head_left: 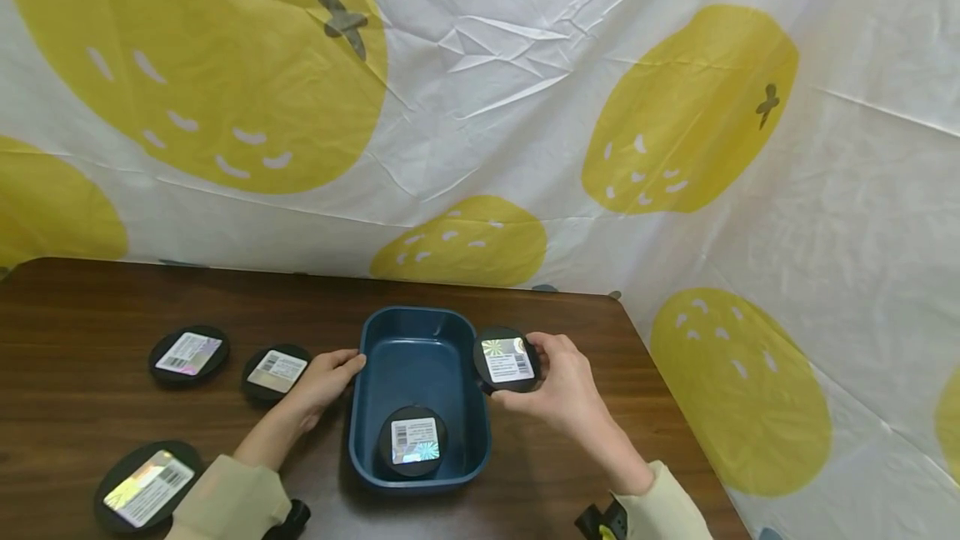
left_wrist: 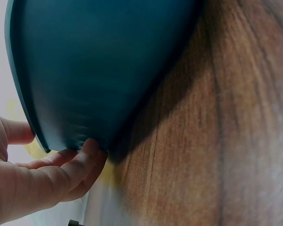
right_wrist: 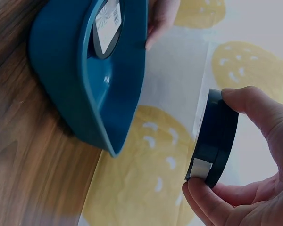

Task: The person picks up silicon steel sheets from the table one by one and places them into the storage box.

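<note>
A deep blue rectangular tray (head_left: 420, 373) stands on the wooden table. My left hand (head_left: 326, 382) grips its left side; in the left wrist view the thumb is at the rim and the fingers (left_wrist: 87, 162) lie against the outer wall. My right hand (head_left: 558, 382) pinches a flat round black container (head_left: 506, 361) by its edge, thumb on one side and fingers on the other. That container, labelled on its face, is held up beside the tray's right rim. Inside the tray, toward the near end, lies a similar black container (head_left: 412, 442), label up.
Left of the tray lie three more labelled black containers: one at the far left (head_left: 189, 355), one by the left hand (head_left: 276, 373) and one near the left sleeve (head_left: 148, 486). A white curtain (head_left: 480, 132) with yellow fruit prints hangs behind the table (head_left: 300, 298).
</note>
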The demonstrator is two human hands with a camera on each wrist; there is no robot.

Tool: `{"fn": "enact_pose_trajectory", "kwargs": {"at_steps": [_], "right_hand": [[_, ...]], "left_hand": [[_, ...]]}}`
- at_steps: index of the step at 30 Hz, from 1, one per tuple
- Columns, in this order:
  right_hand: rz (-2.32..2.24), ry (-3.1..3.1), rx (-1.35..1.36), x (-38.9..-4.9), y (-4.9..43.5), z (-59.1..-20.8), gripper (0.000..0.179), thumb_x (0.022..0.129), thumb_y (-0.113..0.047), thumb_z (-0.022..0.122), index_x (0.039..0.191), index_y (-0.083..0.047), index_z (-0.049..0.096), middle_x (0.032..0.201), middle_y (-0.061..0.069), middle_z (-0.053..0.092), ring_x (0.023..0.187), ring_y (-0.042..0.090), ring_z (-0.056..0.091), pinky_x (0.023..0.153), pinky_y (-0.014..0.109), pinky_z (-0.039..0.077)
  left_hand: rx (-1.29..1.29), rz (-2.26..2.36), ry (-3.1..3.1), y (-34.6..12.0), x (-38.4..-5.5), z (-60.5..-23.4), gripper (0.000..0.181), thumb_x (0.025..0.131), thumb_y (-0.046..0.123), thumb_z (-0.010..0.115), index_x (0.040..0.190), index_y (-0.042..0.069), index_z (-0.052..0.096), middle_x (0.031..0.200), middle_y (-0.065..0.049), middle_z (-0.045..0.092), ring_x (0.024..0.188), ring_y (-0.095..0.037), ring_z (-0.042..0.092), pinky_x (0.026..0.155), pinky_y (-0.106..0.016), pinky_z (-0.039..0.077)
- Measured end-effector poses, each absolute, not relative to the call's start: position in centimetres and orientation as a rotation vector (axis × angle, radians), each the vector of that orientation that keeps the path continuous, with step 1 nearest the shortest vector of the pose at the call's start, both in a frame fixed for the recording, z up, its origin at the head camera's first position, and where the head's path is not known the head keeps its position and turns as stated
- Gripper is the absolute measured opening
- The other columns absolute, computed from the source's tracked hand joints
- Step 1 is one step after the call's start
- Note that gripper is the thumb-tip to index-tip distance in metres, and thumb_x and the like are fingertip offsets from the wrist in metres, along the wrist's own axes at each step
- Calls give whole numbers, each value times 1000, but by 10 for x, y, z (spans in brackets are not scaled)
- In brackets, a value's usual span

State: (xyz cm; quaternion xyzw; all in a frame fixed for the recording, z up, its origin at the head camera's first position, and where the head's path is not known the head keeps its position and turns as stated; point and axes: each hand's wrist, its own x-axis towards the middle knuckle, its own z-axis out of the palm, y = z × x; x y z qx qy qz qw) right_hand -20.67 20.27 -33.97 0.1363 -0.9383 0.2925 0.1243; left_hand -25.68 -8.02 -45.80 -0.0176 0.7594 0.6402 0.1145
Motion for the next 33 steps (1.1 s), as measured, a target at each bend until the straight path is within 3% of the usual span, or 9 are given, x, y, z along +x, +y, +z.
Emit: {"fn": "enact_pose_trajectory", "kwargs": {"at_steps": [33], "right_hand": [[970,-2809,614,-194,161,-348,75,56,-19,89,116,8,55,99,9,55,78,15,56,67,22,51]], "left_hand": [[-32,1880,2238,-81,-256,-458,49,100,16,39,134,-19,33,134,-37,38,121,-43,43,97,-51,40]]}}
